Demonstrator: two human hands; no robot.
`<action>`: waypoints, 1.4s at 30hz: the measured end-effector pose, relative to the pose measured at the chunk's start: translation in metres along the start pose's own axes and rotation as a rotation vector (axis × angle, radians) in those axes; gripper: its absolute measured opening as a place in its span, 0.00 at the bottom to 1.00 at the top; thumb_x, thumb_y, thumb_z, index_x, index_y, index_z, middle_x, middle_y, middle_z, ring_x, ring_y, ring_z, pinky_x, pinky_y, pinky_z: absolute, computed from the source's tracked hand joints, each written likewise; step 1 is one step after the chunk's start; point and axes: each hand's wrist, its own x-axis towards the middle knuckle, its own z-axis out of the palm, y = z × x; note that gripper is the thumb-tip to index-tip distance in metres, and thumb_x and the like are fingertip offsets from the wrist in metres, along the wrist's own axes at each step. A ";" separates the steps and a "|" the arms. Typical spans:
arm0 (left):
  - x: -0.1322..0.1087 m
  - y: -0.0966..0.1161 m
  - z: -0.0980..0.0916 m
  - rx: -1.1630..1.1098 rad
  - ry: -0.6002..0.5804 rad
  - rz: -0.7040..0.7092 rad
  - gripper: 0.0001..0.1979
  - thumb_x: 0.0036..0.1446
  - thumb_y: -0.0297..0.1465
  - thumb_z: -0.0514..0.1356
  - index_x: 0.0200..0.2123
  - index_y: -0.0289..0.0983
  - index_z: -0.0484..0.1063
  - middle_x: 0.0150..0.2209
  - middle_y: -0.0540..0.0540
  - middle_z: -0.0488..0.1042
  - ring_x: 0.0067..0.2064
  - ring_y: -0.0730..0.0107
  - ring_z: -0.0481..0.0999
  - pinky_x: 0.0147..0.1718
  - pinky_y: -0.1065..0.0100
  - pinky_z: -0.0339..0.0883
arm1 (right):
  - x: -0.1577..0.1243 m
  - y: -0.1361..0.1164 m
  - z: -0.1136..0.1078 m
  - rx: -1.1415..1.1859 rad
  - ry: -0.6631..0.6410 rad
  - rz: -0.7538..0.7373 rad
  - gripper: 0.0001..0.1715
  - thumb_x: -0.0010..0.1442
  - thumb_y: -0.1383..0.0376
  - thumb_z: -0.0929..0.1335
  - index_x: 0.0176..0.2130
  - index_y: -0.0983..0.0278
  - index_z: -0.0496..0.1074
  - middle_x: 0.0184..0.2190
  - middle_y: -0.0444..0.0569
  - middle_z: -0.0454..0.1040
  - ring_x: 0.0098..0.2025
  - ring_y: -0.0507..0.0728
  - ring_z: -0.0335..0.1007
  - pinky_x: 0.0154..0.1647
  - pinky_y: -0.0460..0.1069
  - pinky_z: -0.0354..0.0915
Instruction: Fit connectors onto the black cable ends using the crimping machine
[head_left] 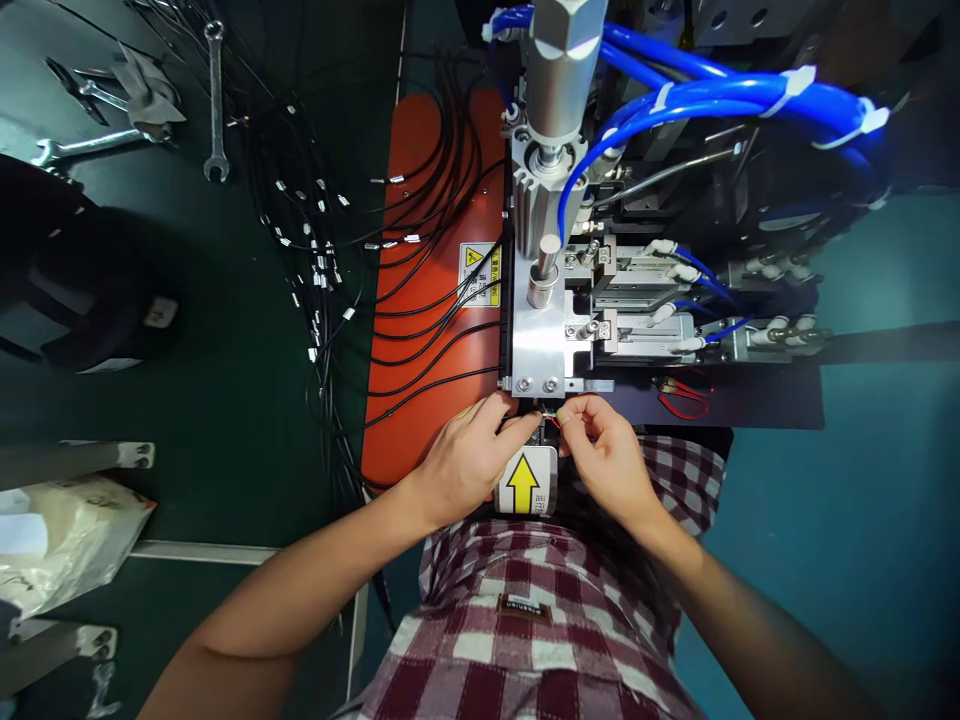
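Thin coloured wires [550,417], red among them, run between my two hands just below the front end of a metal machine block [538,350]. My left hand [469,450] pinches the wires from the left, its thumb and index finger pointing right. From the other side, the fingertips of my right hand [611,460] are closed on the wire ends. What exactly lies under the fingertips is too small to make out. Directly below the wires is a white label with a yellow arrow [524,484].
Black cables [435,345] with white tags cross an orange plate [401,440] on the left. Wrenches [216,100] lie on the dark green table. Red-handled scissors [684,395] rest right of the machine. Blue air hoses [720,95] arch above pneumatic cylinders [645,330].
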 end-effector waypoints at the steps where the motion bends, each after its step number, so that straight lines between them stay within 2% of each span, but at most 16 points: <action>1: 0.000 0.000 0.000 0.000 0.001 0.002 0.14 0.65 0.26 0.50 0.47 0.32 0.73 0.36 0.39 0.70 0.38 0.64 0.74 0.34 0.65 0.75 | 0.000 -0.001 0.000 -0.038 0.011 -0.002 0.10 0.63 0.59 0.63 0.32 0.62 0.66 0.23 0.43 0.68 0.23 0.52 0.64 0.24 0.46 0.60; 6: 0.001 0.001 -0.001 -0.004 0.001 0.004 0.14 0.65 0.26 0.49 0.46 0.31 0.73 0.36 0.39 0.70 0.38 0.64 0.74 0.34 0.64 0.75 | 0.000 -0.004 0.003 -0.150 0.056 0.019 0.09 0.62 0.61 0.63 0.32 0.62 0.67 0.23 0.44 0.69 0.23 0.52 0.63 0.21 0.45 0.58; 10: 0.000 0.000 0.001 -0.017 -0.005 0.004 0.14 0.65 0.26 0.49 0.46 0.31 0.73 0.36 0.39 0.70 0.39 0.63 0.73 0.35 0.64 0.75 | 0.001 -0.006 -0.005 -0.001 -0.043 0.087 0.11 0.62 0.58 0.64 0.33 0.62 0.68 0.26 0.46 0.72 0.23 0.52 0.68 0.24 0.46 0.62; 12: -0.001 -0.001 0.001 -0.031 -0.010 0.005 0.14 0.65 0.26 0.50 0.46 0.31 0.73 0.37 0.39 0.70 0.40 0.63 0.73 0.36 0.64 0.75 | 0.001 -0.010 -0.011 -0.055 -0.064 0.069 0.13 0.63 0.56 0.64 0.35 0.63 0.70 0.28 0.46 0.73 0.23 0.52 0.67 0.24 0.46 0.61; 16: 0.000 -0.001 0.001 -0.042 -0.008 0.002 0.14 0.65 0.26 0.49 0.46 0.31 0.73 0.38 0.39 0.71 0.41 0.63 0.74 0.36 0.64 0.75 | 0.003 -0.014 -0.010 -0.233 0.009 -0.014 0.16 0.63 0.55 0.64 0.33 0.63 0.73 0.20 0.43 0.67 0.21 0.51 0.59 0.21 0.47 0.52; 19: 0.001 0.000 0.001 -0.045 0.002 0.000 0.14 0.65 0.26 0.49 0.46 0.31 0.73 0.39 0.38 0.71 0.40 0.63 0.74 0.35 0.64 0.75 | 0.006 -0.009 0.002 -0.052 0.065 0.033 0.16 0.61 0.55 0.66 0.31 0.64 0.73 0.17 0.39 0.60 0.20 0.50 0.52 0.21 0.46 0.49; 21: 0.001 0.000 0.001 -0.052 -0.008 -0.007 0.14 0.65 0.26 0.50 0.46 0.31 0.73 0.38 0.38 0.71 0.39 0.63 0.73 0.34 0.64 0.75 | 0.008 -0.005 0.010 0.146 0.114 0.086 0.14 0.57 0.56 0.69 0.31 0.65 0.73 0.17 0.39 0.60 0.20 0.49 0.51 0.21 0.46 0.49; 24: 0.000 -0.001 0.001 -0.047 -0.017 -0.014 0.14 0.65 0.27 0.50 0.46 0.31 0.73 0.39 0.38 0.70 0.38 0.64 0.73 0.34 0.65 0.74 | 0.009 -0.004 0.017 0.367 0.126 0.143 0.12 0.52 0.59 0.72 0.29 0.66 0.73 0.20 0.41 0.66 0.22 0.49 0.56 0.23 0.45 0.53; 28: -0.001 -0.003 0.002 -0.048 -0.011 0.007 0.14 0.64 0.26 0.51 0.46 0.31 0.73 0.40 0.38 0.70 0.40 0.63 0.73 0.36 0.64 0.75 | 0.008 -0.006 0.022 0.471 0.127 0.139 0.11 0.52 0.60 0.71 0.29 0.66 0.72 0.22 0.42 0.69 0.25 0.50 0.60 0.26 0.46 0.58; 32: -0.001 -0.003 0.002 -0.052 -0.023 0.001 0.13 0.64 0.26 0.51 0.46 0.30 0.73 0.40 0.38 0.69 0.40 0.63 0.73 0.36 0.65 0.74 | 0.003 -0.001 0.025 0.332 0.185 -0.002 0.09 0.58 0.60 0.68 0.31 0.64 0.69 0.19 0.39 0.62 0.21 0.49 0.54 0.22 0.45 0.53; 36: 0.000 -0.001 0.002 -0.033 -0.044 -0.013 0.14 0.64 0.27 0.50 0.47 0.31 0.73 0.39 0.39 0.69 0.39 0.64 0.73 0.34 0.66 0.74 | -0.001 0.008 0.015 -0.062 0.230 -0.205 0.06 0.61 0.63 0.67 0.34 0.64 0.70 0.18 0.37 0.57 0.21 0.49 0.51 0.24 0.46 0.52; 39: -0.001 -0.001 0.002 -0.021 -0.044 -0.013 0.14 0.65 0.27 0.49 0.46 0.32 0.73 0.39 0.39 0.69 0.38 0.64 0.73 0.33 0.66 0.73 | -0.002 0.011 0.006 -0.196 0.201 -0.217 0.06 0.62 0.63 0.67 0.34 0.63 0.70 0.19 0.38 0.58 0.22 0.49 0.52 0.25 0.46 0.52; 42: -0.001 -0.001 0.002 0.009 -0.023 -0.002 0.15 0.65 0.27 0.49 0.45 0.32 0.74 0.37 0.40 0.69 0.35 0.65 0.72 0.31 0.66 0.73 | -0.001 0.012 0.003 -0.143 0.146 -0.160 0.07 0.63 0.62 0.65 0.34 0.63 0.69 0.20 0.38 0.58 0.21 0.49 0.52 0.24 0.46 0.52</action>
